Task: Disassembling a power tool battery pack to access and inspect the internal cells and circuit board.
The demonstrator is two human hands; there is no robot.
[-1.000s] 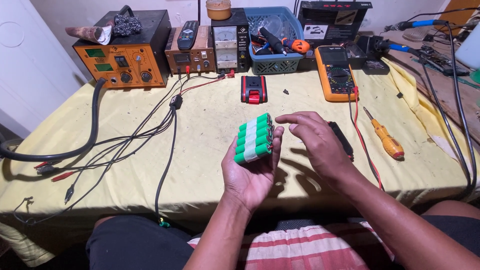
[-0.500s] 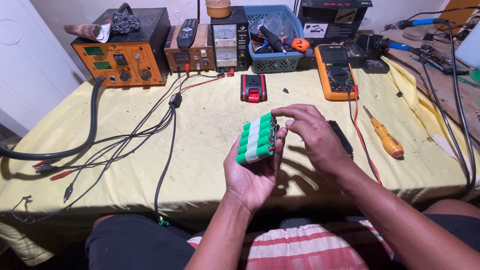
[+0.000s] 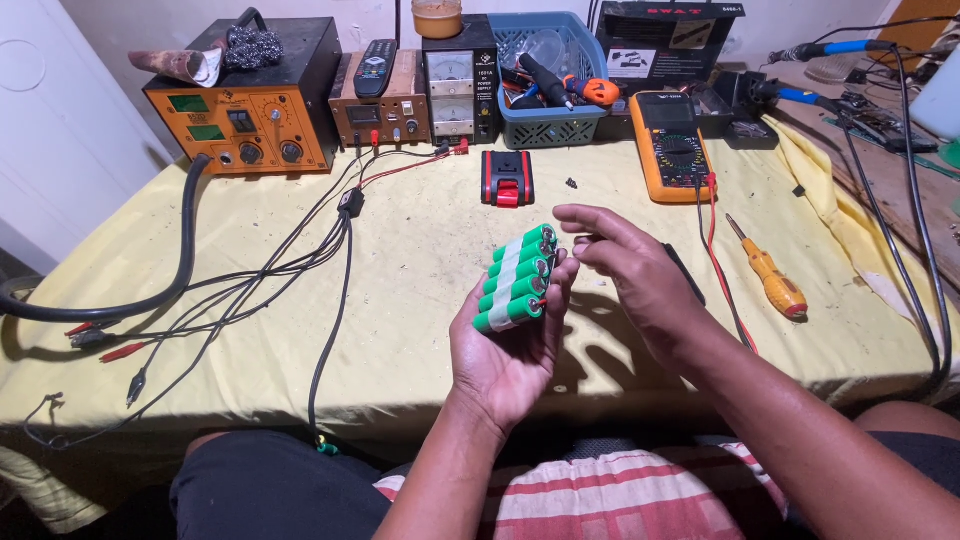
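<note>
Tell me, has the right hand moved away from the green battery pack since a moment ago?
Yes. The right hand has pulled slightly right, toward the orange screwdriver, leaving a small gap from the green battery pack in the left hand.

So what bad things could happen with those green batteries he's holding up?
The green battery pack rests on the left hand, raised above the yellow tablecloth, with the right hand just beside it; it might slip and fall. Bare metal ends show on the cells, so touching them to loose clips like the red clip could perhaps cause a spark. The screwdriver lies near the table edge and might get knocked off.
</note>
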